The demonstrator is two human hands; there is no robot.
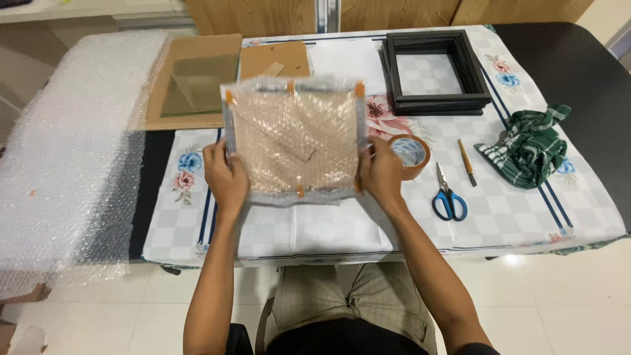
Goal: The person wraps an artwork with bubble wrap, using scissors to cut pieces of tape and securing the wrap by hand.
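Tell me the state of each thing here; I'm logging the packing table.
Wrapped parcel: covered in bubble wrap, taped, held up by both sides.
Left hand: gripping the parcel's left edge.
Right hand: gripping its right edge.
Tape roll: lying flat.
Scissors: closed, lying flat.
Black frames: stacked, empty.
Green cloth: crumpled.
Bubble wrap sheet: spread out.

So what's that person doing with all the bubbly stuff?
A person sits at a table, holding up a flat square parcel wrapped in bubble wrap and taped with brown strips. The left hand grips its left edge, the right hand its right edge. Nearby lie a tape roll, scissors, a green cloth, black frames and more bubble wrap.
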